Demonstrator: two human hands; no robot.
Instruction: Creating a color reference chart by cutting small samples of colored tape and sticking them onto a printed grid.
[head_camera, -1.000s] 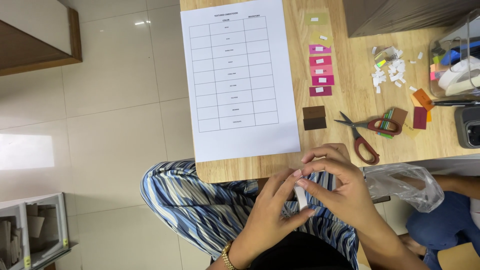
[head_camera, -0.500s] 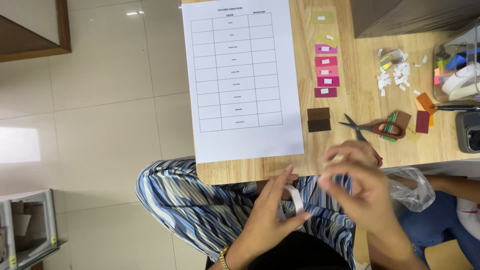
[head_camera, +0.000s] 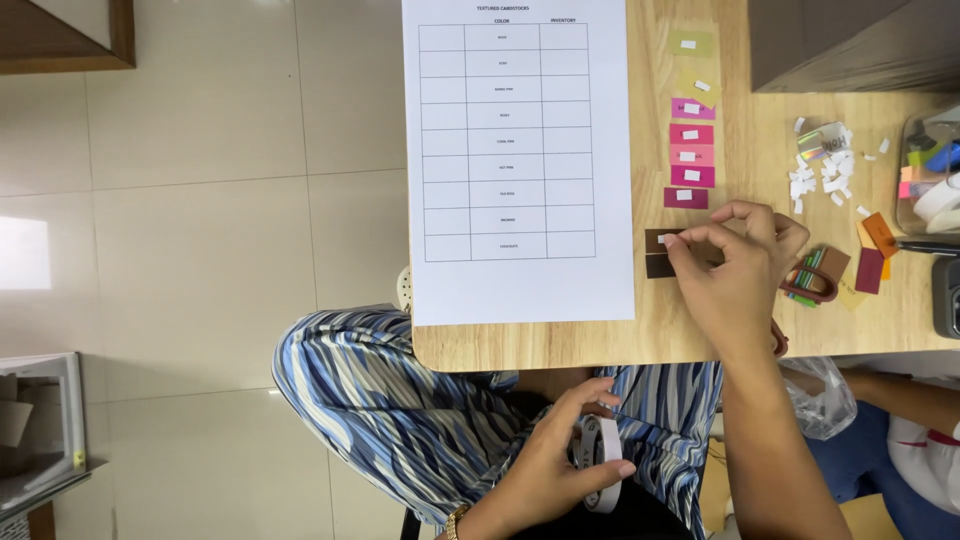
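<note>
Brown card (head_camera: 660, 254), pink swatches (head_camera: 691, 155), blue-striped trousers (head_camera: 400, 410), white tape roll (head_camera: 603, 478)

Bare desk (head_camera: 700, 320) lies open between my right hand (head_camera: 735, 270) and the near edge. The printed sheet (head_camera: 520, 160) bounds my left, the column of coloured swatches (head_camera: 690, 150) lies ahead, and scissors (head_camera: 810, 285) and paper scraps (head_camera: 820, 170) crowd the right.

We see a light wooden bench (head_camera: 700, 330) with a smooth, matt grain. On it lies a matt white paper sheet (head_camera: 520, 150) with a printed grid, beside matt card swatches in pink and magenta (head_camera: 692, 155) and a dark brown card swatch (head_camera: 655, 252). Below, a white roll of tape (head_camera: 603, 465) looks slightly glossy over striped blue cloth (head_camera: 400, 410).
</note>
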